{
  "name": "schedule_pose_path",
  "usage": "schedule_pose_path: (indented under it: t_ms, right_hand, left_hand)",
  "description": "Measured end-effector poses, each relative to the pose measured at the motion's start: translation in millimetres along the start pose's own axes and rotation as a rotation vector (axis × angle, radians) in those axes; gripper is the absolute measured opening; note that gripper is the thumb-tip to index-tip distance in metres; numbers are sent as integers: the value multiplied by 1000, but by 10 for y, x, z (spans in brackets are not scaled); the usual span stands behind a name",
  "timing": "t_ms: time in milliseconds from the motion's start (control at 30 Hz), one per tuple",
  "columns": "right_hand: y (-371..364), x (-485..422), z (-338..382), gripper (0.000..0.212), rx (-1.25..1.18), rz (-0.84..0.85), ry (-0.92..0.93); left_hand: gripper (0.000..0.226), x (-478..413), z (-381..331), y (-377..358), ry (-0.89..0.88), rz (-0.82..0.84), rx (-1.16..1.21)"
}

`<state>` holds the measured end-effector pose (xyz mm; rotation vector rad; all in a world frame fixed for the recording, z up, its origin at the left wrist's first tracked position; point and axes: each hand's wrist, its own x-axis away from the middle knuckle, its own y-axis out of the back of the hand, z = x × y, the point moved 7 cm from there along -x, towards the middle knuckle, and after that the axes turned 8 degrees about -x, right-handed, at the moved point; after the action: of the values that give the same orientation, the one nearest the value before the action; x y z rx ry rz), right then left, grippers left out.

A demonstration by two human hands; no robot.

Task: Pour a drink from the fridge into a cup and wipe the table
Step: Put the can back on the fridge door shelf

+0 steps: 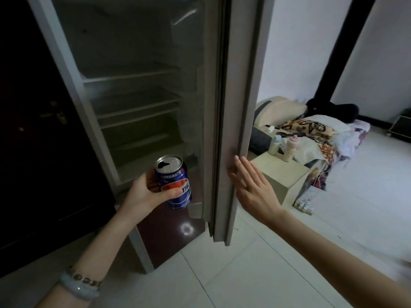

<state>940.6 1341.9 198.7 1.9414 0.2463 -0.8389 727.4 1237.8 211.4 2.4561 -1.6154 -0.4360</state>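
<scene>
A blue cola can (pixel 175 185) with an opened top is held upright in front of the open fridge (pixel 138 103), low in the view. My left hand (pixel 144 192) grips the can, thumb across its front. My right hand (pixel 251 185) lies flat with straight fingers against the edge of the fridge door (pixel 231 107), which stands open toward me. The fridge shelves look bare and dark. No cup or table shows in the view.
A dark door (pixel 33 130) stands left of the fridge. To the right, a low cream cabinet (pixel 280 172) bears bottles, beside a sofa piled with patterned blankets (pixel 315 132). White tiled floor (pixel 255 274) spreads below and right.
</scene>
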Motion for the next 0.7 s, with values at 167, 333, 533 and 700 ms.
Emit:
schedule_pose_path:
  t_ms: [167, 333, 533, 700]
  right_hand:
    - [128, 321, -488, 56, 43, 134, -191]
    - [212, 502, -1044, 71, -1, 227, -462]
    - [79, 735, -1687, 93, -10, 341, -653]
    - [-104, 831, -2242, 94, -86, 330, -762]
  left_hand:
    - [69, -175, -296, -535, -75, 153, 7]
    - [67, -471, -484, -1050, -118, 240, 17]
    - [73, -949, -694, -1598, -181, 325, 13]
    - [77, -1415, -862, -2029, -227, 348, 41]
